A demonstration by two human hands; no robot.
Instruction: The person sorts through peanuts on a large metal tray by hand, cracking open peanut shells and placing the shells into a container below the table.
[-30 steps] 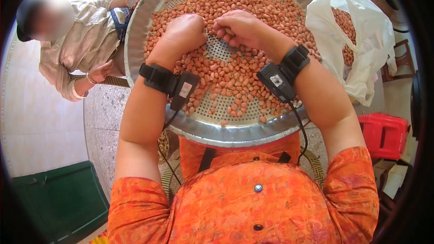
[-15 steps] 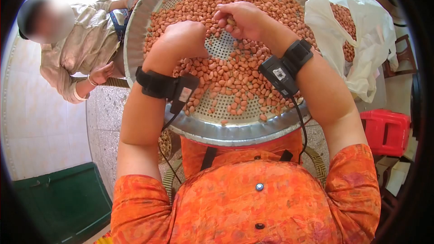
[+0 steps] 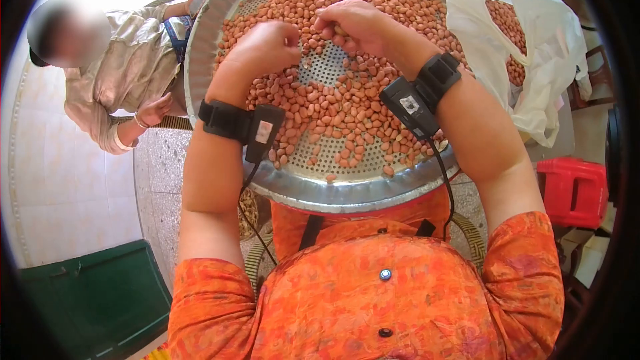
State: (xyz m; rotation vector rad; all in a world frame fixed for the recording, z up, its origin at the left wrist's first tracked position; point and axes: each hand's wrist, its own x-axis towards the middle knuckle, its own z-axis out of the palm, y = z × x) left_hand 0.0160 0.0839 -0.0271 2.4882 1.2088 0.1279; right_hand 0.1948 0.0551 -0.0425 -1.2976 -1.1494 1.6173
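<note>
A wide round metal tray (image 3: 327,197) with a perforated bottom holds many reddish-brown nuts (image 3: 340,103). Over its left part is my left hand (image 3: 270,45), fingers curled inward; whatever they hold, if anything, is hidden. To the right of it, my right hand (image 3: 355,25) is curled around a few nuts that show between its fingers. The two hands are a short gap apart, just above the nuts. Between and below them a patch of perforated bottom shows.
At the right stands a white plastic bag (image 3: 547,47) with more nuts inside. A red plastic stool (image 3: 573,192) is below it. Another person (image 3: 127,67) sits at the left, beside the tray. A dark green panel (image 3: 100,300) lies at lower left.
My left hand went from a low, turned pose to one slightly higher, with its curled fingers showing. My right hand moved up a little and still has nuts in it.
</note>
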